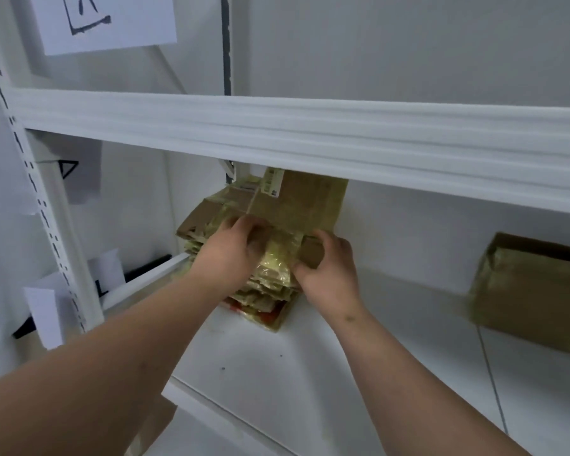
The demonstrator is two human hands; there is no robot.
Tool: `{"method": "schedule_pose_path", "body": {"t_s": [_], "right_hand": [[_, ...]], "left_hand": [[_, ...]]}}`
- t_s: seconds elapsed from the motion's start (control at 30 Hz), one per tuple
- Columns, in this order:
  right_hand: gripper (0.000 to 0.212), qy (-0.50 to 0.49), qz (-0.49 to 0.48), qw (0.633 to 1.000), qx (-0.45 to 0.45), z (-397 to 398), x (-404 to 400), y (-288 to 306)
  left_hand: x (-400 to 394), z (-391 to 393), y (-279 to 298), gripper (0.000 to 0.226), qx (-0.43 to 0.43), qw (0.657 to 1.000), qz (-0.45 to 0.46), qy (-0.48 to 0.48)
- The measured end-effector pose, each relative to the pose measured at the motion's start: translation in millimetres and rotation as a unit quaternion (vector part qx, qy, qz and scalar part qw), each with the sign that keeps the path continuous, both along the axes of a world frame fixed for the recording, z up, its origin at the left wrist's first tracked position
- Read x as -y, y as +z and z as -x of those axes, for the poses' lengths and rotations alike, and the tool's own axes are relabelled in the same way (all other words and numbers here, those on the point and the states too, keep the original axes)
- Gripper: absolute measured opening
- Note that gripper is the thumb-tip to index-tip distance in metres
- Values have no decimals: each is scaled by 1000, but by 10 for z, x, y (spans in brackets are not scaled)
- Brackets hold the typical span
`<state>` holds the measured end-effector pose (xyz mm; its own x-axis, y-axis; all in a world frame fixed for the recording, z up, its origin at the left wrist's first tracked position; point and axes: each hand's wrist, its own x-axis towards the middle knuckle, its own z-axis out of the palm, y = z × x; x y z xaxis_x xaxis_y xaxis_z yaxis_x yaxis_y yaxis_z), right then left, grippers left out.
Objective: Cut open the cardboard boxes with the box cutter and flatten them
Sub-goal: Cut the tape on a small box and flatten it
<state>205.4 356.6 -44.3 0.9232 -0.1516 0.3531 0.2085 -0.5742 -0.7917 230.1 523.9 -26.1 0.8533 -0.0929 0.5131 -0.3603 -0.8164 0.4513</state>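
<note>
A stack of flattened cardboard boxes [267,291] with yellowish tape lies on the white shelf [310,373], near its left end. On top of it lies a flattened brown box [303,202] with a white label, its far end under the upper shelf beam. My left hand [231,248] presses on the near left part of this top box, fingers curled over it. My right hand [329,271] grips the near right flap, thumb underneath. No box cutter is visible.
The upper shelf beam [310,133] crosses just above the stack. An unflattened taped cardboard box [533,291] stands on the same shelf at the right. The perforated white upright [46,225] stands at the left, with paper sheets [106,21] on the wall.
</note>
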Motion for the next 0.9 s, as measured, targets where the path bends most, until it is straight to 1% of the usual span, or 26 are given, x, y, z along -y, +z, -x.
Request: {"method": "schedule_pose_path", "body": {"t_s": [0.1, 0.2, 0.3, 0.43, 0.53, 0.57, 0.63, 0.7, 0.73, 0.83, 0.9], "right_hand": [[76, 20, 48, 999, -7, -203, -70, 59], [80, 5, 144, 989, -16, -379, -153, 170], [84, -17, 227, 974, 5, -619, -256, 283], [86, -44, 295, 954, -19, -997, -436, 321], [86, -67, 340, 936, -57, -1207, -560, 278], [84, -73, 362, 926, -79, -1254, -588, 246], [77, -79, 401, 905, -114, -1315, -626, 170], [73, -70, 420, 895, -130, -1348, -653, 82], [72, -62, 426, 893, -134, -1364, -665, 35], [69, -45, 432, 889, -146, -1387, -699, -73], [66, -40, 423, 892, -155, -1389, -709, -133]], "left_hand": [[-118, -173, 41, 44, 10, 999, -44, 5], [-244, -358, 89, 52, 29, 996, -87, 11], [-368, -641, 239, 59, -18, 995, -94, 12], [-547, -1067, 352, 69, -44, 991, -124, 12], [-703, -1352, 292, 76, -87, 986, -145, -4], [-738, -1430, 252, 76, -102, 981, -164, 1], [-773, -1549, 134, 71, -118, 965, -233, 16], [-778, -1617, 1, 65, -125, 947, -296, 13], [-780, -1651, -60, 64, -131, 942, -309, 4], [-782, -1750, -197, 58, -147, 942, -299, -39], [-772, -1780, -238, 56, -162, 943, -287, -50]]}}
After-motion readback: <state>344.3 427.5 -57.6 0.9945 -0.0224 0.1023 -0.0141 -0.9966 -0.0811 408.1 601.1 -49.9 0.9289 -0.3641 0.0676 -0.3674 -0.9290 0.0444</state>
